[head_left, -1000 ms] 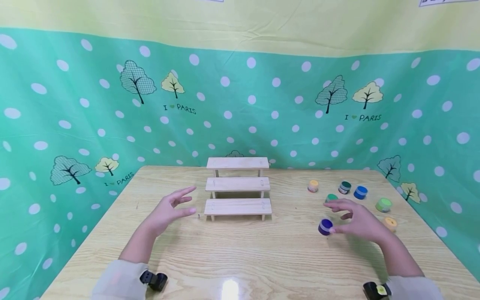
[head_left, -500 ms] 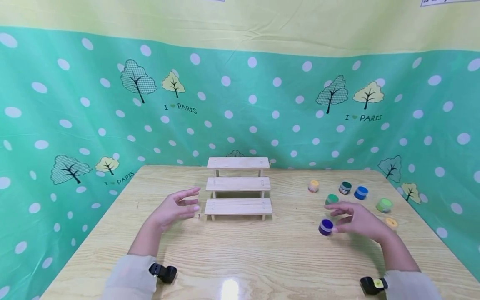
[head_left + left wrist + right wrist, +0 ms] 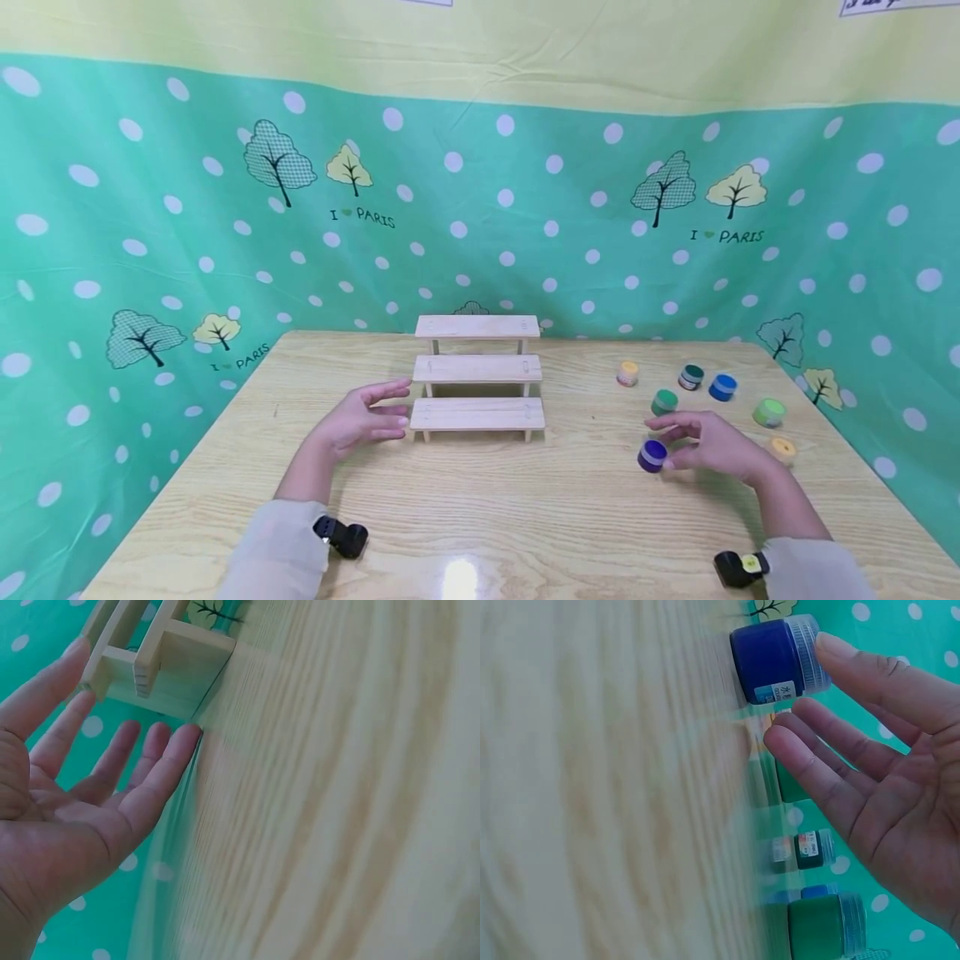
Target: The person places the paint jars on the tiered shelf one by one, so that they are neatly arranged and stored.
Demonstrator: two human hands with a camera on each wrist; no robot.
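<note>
My left hand [image 3: 365, 422] is at the left end of the lowest step of a three-tier wooden stand [image 3: 477, 412], fingers spread and slightly bent, holding nothing. In the left wrist view its fingertips [image 3: 187, 739] lie close by the end of the stand [image 3: 191, 656]. My right hand [image 3: 708, 450] is beside a dark blue paint jar [image 3: 652, 456] that stands upright on the table. In the right wrist view the thumb overlaps the clear lid of the paint jar [image 3: 769, 660], while the other fingers extend below it without curling round. A green paint jar [image 3: 664, 402] stands just behind.
Beyond the right hand stand an orange jar [image 3: 627, 373], a dark green jar [image 3: 691, 377], a blue jar [image 3: 723, 387] and a light green jar [image 3: 769, 412]. Another orange jar [image 3: 782, 451] is partly behind the hand. A dotted green curtain [image 3: 480, 208] surrounds the wooden table [image 3: 487, 517].
My left hand has moved right, up to the stand's lower step. The right hand has lowered slightly toward the viewer, beside the dark blue jar. The jars and stand have stayed put.
</note>
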